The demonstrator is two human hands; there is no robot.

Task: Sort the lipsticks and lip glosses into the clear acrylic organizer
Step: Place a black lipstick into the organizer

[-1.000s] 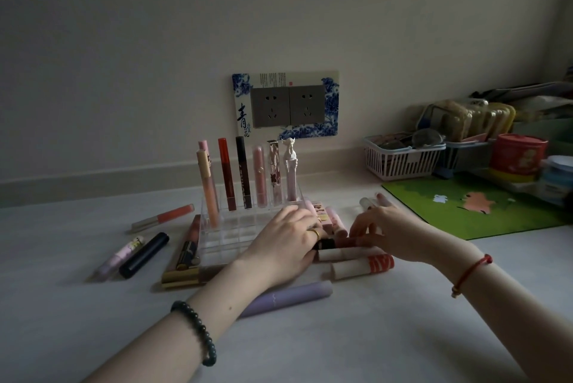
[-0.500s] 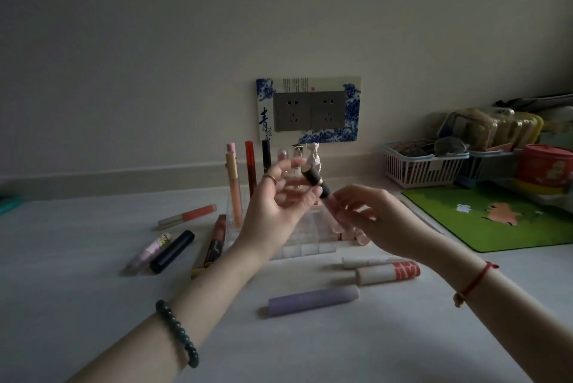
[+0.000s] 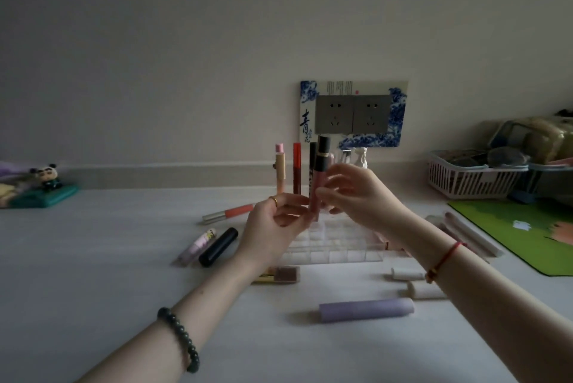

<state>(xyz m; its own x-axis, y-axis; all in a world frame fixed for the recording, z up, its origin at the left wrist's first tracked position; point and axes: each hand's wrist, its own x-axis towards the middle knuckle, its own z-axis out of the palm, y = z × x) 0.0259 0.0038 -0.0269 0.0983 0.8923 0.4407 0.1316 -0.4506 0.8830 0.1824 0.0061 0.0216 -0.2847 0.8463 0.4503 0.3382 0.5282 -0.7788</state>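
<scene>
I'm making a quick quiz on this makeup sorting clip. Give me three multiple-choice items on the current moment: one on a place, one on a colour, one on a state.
1. Where does the lilac tube lie?
A. On the table in front of the acrylic organizer
B. Standing in the organizer's back row
C. In the white basket

2. What colour is the cap of the lip gloss being held?
A. White
B. Black with a gold band
C. Green

3. How is that lip gloss held?
A. Flat on the table, untouched
B. Upright, with the left hand and the right hand both on it
C. Seated in a slot

Answers: 1 A, it lies on its side nearest the camera. 2 B, the dark cap shows a gold ring. 3 B, fingers of both hands grip the pink barrel above the organizer.
</scene>
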